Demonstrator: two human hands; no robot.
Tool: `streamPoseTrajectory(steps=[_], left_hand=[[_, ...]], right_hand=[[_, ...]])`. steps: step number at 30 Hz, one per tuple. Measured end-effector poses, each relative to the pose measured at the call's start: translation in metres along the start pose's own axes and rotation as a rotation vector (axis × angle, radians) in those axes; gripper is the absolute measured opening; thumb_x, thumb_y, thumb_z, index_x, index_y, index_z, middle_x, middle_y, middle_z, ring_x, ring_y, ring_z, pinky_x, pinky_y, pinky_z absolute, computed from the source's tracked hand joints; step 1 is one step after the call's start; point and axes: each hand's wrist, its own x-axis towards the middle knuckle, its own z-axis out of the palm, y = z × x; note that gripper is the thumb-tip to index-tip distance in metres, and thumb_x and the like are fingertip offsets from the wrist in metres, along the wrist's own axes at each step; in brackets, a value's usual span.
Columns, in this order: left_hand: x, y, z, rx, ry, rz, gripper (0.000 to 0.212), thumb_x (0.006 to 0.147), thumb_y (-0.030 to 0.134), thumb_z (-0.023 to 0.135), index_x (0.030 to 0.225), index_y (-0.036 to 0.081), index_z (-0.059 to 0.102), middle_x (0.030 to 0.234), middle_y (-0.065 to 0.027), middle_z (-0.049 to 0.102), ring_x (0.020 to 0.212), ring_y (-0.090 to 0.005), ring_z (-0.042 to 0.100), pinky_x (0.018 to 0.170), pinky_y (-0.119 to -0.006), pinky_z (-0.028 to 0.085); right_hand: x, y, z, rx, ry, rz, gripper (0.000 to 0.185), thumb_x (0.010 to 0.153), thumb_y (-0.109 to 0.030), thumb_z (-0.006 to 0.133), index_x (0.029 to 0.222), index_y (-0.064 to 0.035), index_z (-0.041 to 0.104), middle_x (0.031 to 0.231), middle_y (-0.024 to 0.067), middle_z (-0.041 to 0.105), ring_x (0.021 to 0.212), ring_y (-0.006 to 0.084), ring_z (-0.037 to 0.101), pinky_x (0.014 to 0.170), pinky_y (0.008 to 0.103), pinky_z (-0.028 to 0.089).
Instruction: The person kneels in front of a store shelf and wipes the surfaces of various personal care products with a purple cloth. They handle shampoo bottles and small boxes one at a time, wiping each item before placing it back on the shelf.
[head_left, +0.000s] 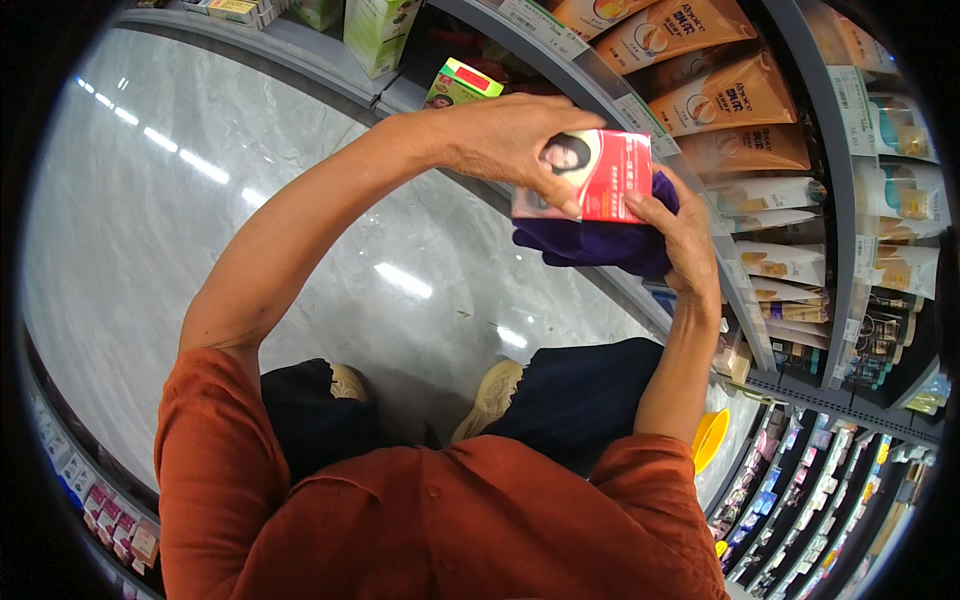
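A red and cream cardboard box (619, 169) with a printed portrait and writing is held up between both hands, beside the shelf front. My left hand (502, 142) grips its left end, thumb across the near face and fingers over the top. My right hand (690, 232) holds the right end with the thumb on the printed face. A dark purple cloth (600, 244) is bunched in my right hand, under and behind the box. The fingers behind the box are hidden.
A grey shelf unit (810, 150) curves along the right, with orange Rejoice tubes (727, 97) and white tubes (780, 259). Green boxes (379, 34) stand on the low shelf, another green box (465, 82) beyond my left hand. A yellow container (710, 441) sits on the floor (300, 300).
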Motion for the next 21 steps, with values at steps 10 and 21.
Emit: streamPoseTrajectory(steps=[10,21], left_hand=[[-0.054,-0.041,0.09,-1.573,-0.305,-0.568,0.044,0.093,0.034,0.057,0.122,0.001,0.051,0.114,-0.0093,0.062,0.098,-0.0158,0.063,0.086,-0.034,0.052],[-0.051,-0.029,0.126,-1.853,-0.07,-0.762,0.075,0.086,0.074,0.029,0.128,0.015,0.047,0.129,-0.01,0.054,0.119,-0.0296,0.05,0.095,-0.059,0.041]], right_hand=[[-0.011,0.055,0.011,-0.483,-0.055,-0.094,0.048,0.082,-0.025,0.07,0.119,0.003,0.056,0.099,0.0119,0.066,0.092,0.0131,0.059,0.082,0.0268,0.047],[-0.019,0.077,0.11,-1.005,-0.139,-0.719,0.047,0.089,-0.014,0.054,0.134,-0.0046,0.043,0.141,0.0163,0.042,0.132,0.0321,0.038,0.109,0.0497,0.021]])
